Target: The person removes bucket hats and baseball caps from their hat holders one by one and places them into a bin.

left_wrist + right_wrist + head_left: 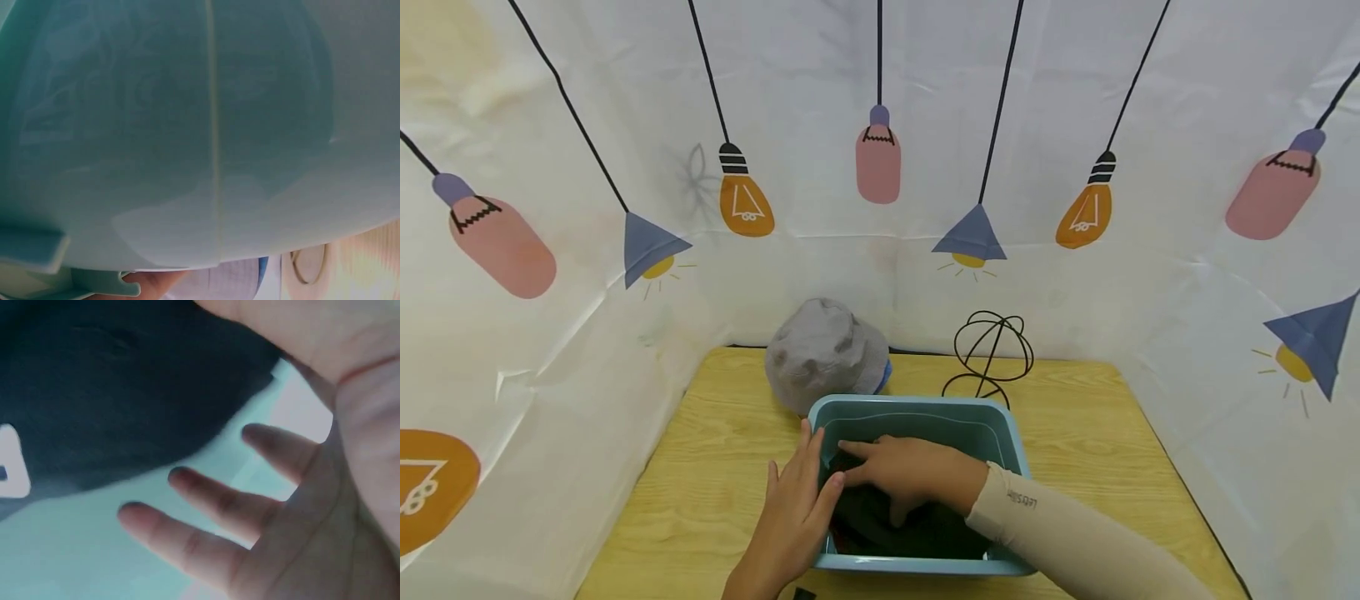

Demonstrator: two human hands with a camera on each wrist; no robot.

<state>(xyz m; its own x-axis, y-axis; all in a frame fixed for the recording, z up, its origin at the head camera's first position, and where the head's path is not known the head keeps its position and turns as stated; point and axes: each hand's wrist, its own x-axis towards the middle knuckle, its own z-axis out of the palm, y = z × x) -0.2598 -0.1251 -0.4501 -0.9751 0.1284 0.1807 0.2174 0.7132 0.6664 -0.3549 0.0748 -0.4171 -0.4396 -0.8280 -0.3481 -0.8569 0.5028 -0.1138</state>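
A light blue plastic bin (pixel 917 566) stands at the front of the table, with dark cloth (pixel 932 533) lying inside it. My left hand (pixel 797 508) rests against the bin's left side, its fingers straight and pointing up past the rim. The bin's wall (pixel 156 125) fills most of the left wrist view. Reaching down into the bin, my right hand (pixel 910 471) is over the dark cloth with fingers spread. In the right wrist view the straight fingers (pixel 187 547) lie beside the curved edge of the cloth (pixel 137 394), which bears a white mark (pixel 12 462).
Behind the bin's left corner sits a grey bucket hat (pixel 823 354) with a bit of blue at its edge. A black wire stand (pixel 992 358) is behind the bin on the right. A white sheet printed with lamps (pixel 880 275) surrounds the wooden table (pixel 1075 433).
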